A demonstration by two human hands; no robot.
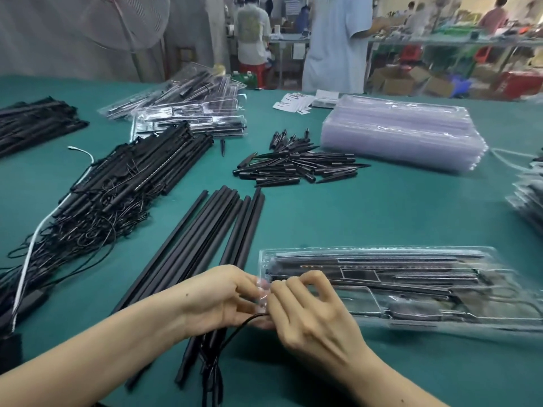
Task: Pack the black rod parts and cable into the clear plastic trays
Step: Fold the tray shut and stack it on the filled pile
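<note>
1. Pinching at the left end of the tray [411, 289], both hands meet: the left hand [217, 295] grips a small clear wrap [262, 292] and seems also to hold the cable [235, 327], which trails down from the fingers; the right hand [311, 309] pinches the same wrap, fingers curled. Blur hides the exact grip.
2. Held this close to the tray, the cable is likely being readied for its pocket.
3. The tray already holds black rod parts in its long slots; its lower pockets look partly filled.
4. Left of the tray lie loose rods [205, 245]; beyond it, spikes [293, 165] and a stack of empty trays [402, 133].
5. Far left of the tray sits a tangle of wired rods [126, 183].
</note>
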